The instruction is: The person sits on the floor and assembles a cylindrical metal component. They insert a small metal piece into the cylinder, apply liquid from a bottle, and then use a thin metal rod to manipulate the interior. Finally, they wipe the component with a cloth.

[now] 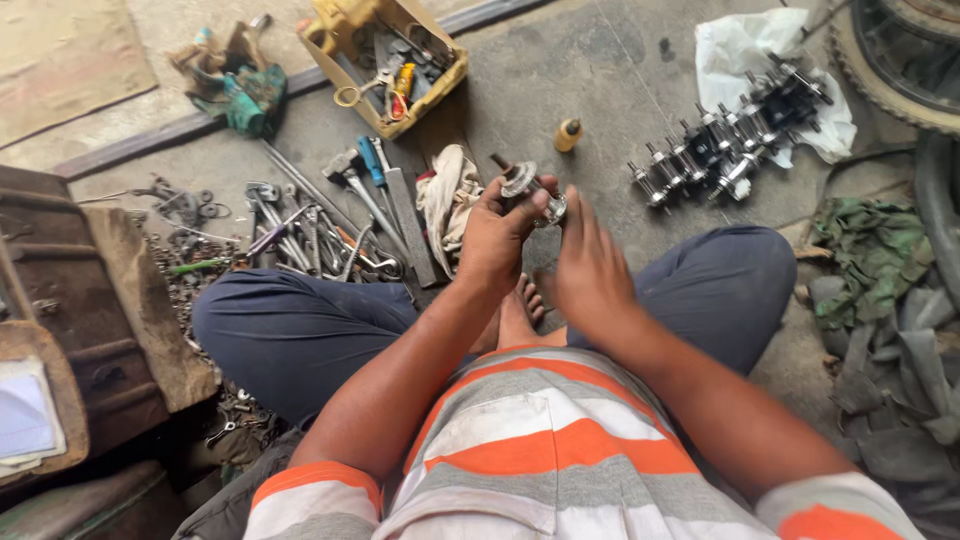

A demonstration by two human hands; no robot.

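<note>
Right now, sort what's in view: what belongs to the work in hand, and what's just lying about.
In hand:
- metal hub, held in the left hand
- right hand, fingertips on the hub

Lying about:
- row of hubs on white plastic sheet
- small yellow bottle
- spanners and screwdrivers
- yellow toolbox
- cloth

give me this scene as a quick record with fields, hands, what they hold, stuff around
left hand: grips a metal wheel hub
right hand: open, fingers touching the hub's side
posture: seated cross-legged on the concrete floor
left side: spanners and screwdrivers, yellow tool tray
ahead: small oil bottle, cloth rag
right side: row of hubs on white plastic, tyre
</note>
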